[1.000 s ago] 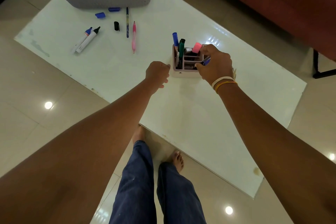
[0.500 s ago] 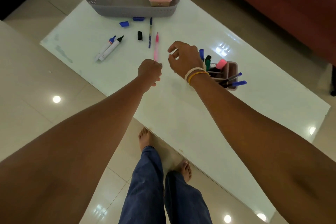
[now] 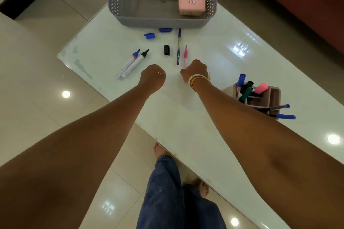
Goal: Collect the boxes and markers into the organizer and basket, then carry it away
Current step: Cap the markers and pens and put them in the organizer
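Reaching over the white bench (image 3: 104,46), both hands sit mid-frame among loose pens.

Left of centre lie two uncapped markers (image 3: 130,64), side by side, with a black cap (image 3: 166,50) and two blue caps (image 3: 149,35) further up. The left hand (image 3: 153,78) is a curled fist holding nothing that shows. Just right of it, the right hand (image 3: 195,70) is down on the lower end of the pink pen (image 3: 185,55); its fingers are hidden, so a hold cannot be told. A blue pen (image 3: 178,46) lies just beside the pink one. At top centre the grey basket (image 3: 162,21) holds teal, grey and pink boxes (image 3: 191,3). At mid right the organizer (image 3: 273,95) stands filled with markers.
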The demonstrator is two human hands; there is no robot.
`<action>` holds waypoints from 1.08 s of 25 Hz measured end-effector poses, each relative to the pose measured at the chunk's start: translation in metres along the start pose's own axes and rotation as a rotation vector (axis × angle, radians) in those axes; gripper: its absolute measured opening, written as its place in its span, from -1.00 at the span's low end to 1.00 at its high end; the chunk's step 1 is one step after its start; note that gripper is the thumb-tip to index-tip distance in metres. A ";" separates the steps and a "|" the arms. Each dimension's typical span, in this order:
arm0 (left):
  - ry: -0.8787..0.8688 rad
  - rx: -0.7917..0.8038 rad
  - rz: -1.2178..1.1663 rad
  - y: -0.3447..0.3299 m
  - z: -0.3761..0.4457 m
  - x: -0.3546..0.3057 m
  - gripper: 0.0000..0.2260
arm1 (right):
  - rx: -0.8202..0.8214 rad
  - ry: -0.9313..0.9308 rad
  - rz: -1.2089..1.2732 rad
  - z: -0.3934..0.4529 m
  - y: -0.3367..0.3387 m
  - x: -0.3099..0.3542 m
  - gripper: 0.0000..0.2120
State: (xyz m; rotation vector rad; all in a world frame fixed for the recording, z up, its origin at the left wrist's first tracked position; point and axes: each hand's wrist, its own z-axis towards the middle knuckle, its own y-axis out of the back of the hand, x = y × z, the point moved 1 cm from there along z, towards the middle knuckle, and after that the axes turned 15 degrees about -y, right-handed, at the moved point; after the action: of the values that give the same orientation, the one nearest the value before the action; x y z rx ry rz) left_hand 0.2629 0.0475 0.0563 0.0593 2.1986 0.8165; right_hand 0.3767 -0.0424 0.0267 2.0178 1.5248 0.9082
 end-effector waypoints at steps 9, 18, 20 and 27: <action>0.161 0.017 -0.595 -0.033 -0.010 -0.030 -0.79 | 0.294 -0.082 0.557 -0.041 0.011 -0.052 -0.90; -0.113 0.217 -0.583 -0.078 -0.079 -0.053 -0.80 | 0.000 0.141 0.675 -0.094 0.048 -0.136 -0.88; -0.148 0.326 -0.516 -0.092 -0.096 -0.065 -0.75 | -0.066 0.168 0.720 -0.104 0.062 -0.158 -0.88; -0.230 0.264 -0.432 -0.132 -0.117 -0.095 -0.67 | -0.686 0.302 0.904 -0.102 0.132 -0.213 -0.85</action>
State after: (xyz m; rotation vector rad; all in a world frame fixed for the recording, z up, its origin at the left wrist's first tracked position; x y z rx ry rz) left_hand 0.2763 -0.1472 0.1006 -0.1789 1.9853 0.2635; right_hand 0.3526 -0.2878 0.1378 2.0215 0.2064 1.8207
